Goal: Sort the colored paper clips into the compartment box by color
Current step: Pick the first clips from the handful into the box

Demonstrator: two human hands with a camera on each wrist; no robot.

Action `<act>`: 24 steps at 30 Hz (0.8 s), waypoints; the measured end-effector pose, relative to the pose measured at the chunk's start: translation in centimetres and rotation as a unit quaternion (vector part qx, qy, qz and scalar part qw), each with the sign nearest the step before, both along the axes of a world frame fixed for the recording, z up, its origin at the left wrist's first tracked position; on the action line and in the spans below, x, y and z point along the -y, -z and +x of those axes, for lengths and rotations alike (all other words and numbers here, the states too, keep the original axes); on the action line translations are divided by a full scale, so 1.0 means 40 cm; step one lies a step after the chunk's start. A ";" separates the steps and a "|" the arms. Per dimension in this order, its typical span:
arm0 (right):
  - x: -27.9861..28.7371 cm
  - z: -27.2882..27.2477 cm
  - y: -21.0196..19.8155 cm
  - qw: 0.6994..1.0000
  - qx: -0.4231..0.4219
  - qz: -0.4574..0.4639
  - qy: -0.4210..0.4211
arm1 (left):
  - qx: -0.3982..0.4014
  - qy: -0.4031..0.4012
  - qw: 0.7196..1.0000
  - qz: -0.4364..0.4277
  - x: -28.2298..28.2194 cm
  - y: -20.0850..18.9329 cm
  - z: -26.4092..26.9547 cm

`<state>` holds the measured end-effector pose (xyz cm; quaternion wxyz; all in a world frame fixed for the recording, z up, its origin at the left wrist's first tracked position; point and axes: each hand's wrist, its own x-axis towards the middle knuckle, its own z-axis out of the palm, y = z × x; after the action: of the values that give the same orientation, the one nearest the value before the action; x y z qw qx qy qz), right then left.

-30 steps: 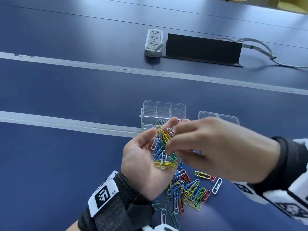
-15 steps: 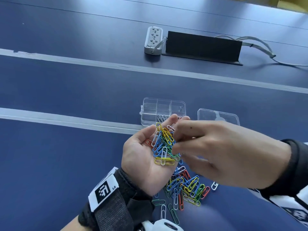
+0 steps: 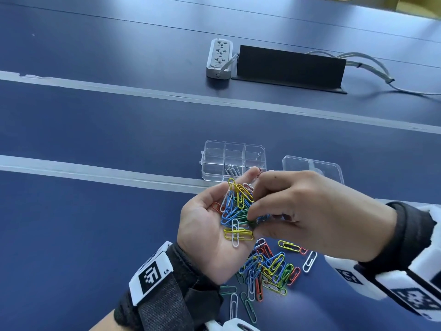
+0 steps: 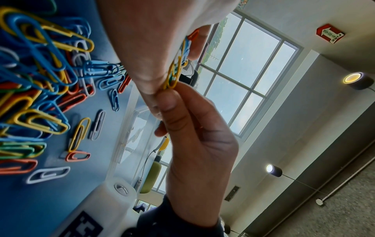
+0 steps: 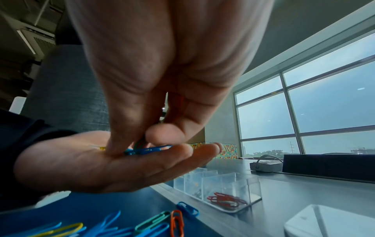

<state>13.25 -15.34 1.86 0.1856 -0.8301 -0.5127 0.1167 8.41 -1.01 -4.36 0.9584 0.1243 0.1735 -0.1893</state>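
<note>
My left hand [image 3: 202, 222] lies palm up above the table, fingers nearly straight, carrying a handful of mixed paper clips [image 3: 235, 211]. My right hand [image 3: 254, 220] reaches in from the right and pinches a green clip in that handful between thumb and fingers; the right wrist view shows the pinch [image 5: 139, 142] over a blue clip [image 5: 146, 150]. A loose pile of coloured clips [image 3: 267, 268] lies on the table under both hands. Just beyond stands the clear compartment box [image 3: 233, 149], holding silver clips [image 3: 232, 169] and red clips [image 5: 225, 198].
The box's clear lid [image 3: 310, 166] lies to its right. Farther back are a white power strip [image 3: 219, 58], a black panel [image 3: 288, 65] and grey cables [image 3: 372, 68]. Pale tape lines [image 3: 95, 173] cross the blue table.
My right fingers have moved from the clips near my left fingertips down to the middle of the handful. The left hand has stayed in place.
</note>
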 end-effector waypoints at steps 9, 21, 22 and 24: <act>-0.015 -0.016 -0.004 0.999 0.001 -0.009 0.050 | -0.016 -0.008 1.000 -0.006 0.007 -0.010 -0.005; -0.033 -0.037 -0.019 0.993 0.060 -0.072 0.074 | -0.055 -0.019 0.998 -0.022 0.007 -0.016 -0.002; -0.033 -0.038 -0.021 0.993 0.059 -0.074 0.076 | -0.053 -0.018 0.998 -0.020 0.006 -0.016 -0.001; -0.032 -0.040 -0.024 0.991 0.050 -0.092 0.084 | -0.048 -0.011 0.999 -0.009 0.008 -0.015 -0.002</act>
<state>11.65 -14.05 2.81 0.0920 -0.8885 -0.4371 0.1055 8.32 -1.31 -3.75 0.9521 0.1049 0.2188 -0.1860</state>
